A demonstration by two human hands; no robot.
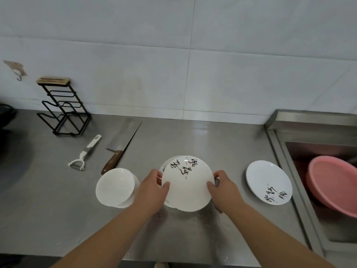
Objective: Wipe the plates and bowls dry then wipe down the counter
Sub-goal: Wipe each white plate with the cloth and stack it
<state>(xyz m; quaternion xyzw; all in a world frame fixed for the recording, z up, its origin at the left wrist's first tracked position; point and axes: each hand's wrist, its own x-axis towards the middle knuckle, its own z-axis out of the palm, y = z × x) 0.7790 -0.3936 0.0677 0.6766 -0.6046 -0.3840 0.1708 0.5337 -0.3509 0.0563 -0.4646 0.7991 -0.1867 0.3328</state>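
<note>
Squarely in the middle of the steel counter (58, 209), both hands hold a white deep plate (188, 188) with black brush lettering
Left hand (152, 190) grips its left rim and right hand (225, 187) its right rim, each with the thumb curled over the face and the fingers behind; the plate tilts toward the camera, and whether its lower edge touches the counter cannot be told. Another white dish (164, 167) peeks out just behind it on the left. A stack of plain white bowls (115, 187) sits beside the left hand, a stack of lettered plates (268, 180) lies to the right near the sink (289, 151), where a pink basin (332, 184) rests. Farther back on the left lie a cleaver (123, 136) and a white peeler (85, 153), with a black wire rack (63, 109) against the wall
</note>
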